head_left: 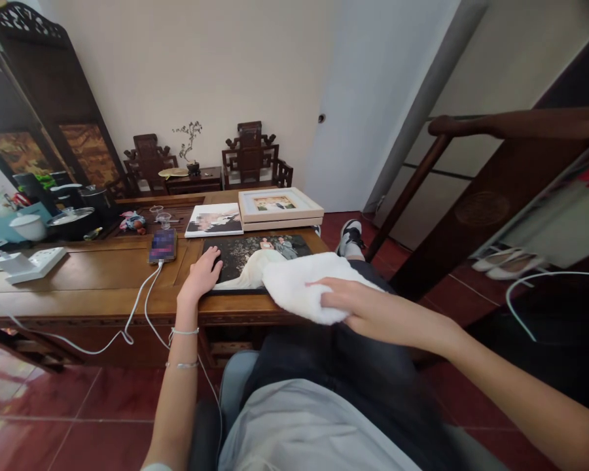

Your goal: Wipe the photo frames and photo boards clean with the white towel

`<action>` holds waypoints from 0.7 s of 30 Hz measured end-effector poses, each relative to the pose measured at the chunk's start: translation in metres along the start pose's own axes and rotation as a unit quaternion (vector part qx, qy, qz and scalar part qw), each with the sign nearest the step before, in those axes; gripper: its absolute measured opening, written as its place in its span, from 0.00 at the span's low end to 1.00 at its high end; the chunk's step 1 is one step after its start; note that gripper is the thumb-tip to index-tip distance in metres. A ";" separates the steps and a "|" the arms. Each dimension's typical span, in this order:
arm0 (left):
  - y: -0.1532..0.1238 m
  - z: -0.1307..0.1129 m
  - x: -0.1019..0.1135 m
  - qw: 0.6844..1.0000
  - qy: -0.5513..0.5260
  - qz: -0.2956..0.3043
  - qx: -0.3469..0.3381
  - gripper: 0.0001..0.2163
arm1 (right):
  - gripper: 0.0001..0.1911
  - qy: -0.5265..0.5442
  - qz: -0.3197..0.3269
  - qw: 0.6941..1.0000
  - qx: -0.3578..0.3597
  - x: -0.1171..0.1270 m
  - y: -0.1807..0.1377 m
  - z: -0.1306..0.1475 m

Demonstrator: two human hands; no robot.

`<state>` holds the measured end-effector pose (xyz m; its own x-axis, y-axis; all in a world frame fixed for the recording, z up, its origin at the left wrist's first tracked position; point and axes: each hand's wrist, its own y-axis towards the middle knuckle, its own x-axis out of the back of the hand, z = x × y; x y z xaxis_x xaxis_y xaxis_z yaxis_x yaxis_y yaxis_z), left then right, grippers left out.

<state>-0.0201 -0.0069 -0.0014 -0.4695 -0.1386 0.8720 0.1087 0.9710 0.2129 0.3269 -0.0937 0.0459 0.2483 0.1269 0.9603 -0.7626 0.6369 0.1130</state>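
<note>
A dark photo panel [235,252] with two dressed-up figures and a long pale dress lies flat near the table's front edge. On its left end rests my left hand [205,273], fingers spread and holding nothing. My right hand [346,299] grips a white fluffy cloth [304,278], which hangs over the panel's lower right corner and the table edge. The cloth hides that corner, and some fingertips of the right hand are buried in it. Behind the panel lie a smaller photo panel [214,219] and a pale picture frame [279,206], stacked on another.
On the wooden table [103,288], a phone [162,246] is plugged into a white cable that droops over the front edge. A white power strip [32,263] and pots [71,222] stand at the left. A wooden chair [471,127] rises close on the right.
</note>
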 end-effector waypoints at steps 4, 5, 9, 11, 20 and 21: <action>-0.001 0.000 0.001 1.000 0.000 -0.001 -0.006 0.20 | 0.19 -0.009 -0.002 1.000 -0.004 0.001 0.006 -0.002; -0.001 0.000 0.002 1.000 -0.001 -0.001 -0.007 0.20 | 0.18 -0.016 -0.009 1.000 -0.009 0.001 0.015 -0.009; 0.000 0.001 0.003 1.000 -0.002 0.008 -0.009 0.21 | 0.17 -0.046 -0.049 0.997 -0.025 0.005 0.062 -0.055; 0.000 0.003 0.003 1.000 -0.004 0.009 -0.010 0.21 | 0.16 -0.044 -0.067 0.996 -0.035 0.009 0.087 -0.081; 0.003 0.005 0.002 1.000 -0.009 0.007 -0.007 0.21 | 0.16 -0.038 -0.159 0.978 -0.128 0.002 0.108 -0.135; 0.003 0.005 0.001 1.000 -0.009 0.005 -0.008 0.21 | 0.17 -0.041 -0.156 0.978 -0.128 -0.002 0.099 -0.128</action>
<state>-0.0244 -0.0034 -0.0020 -0.4848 -0.1258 0.8655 0.1266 0.9691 0.2118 0.3276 0.0664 0.0230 0.3889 -0.1590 0.9075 -0.4793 0.8063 0.3467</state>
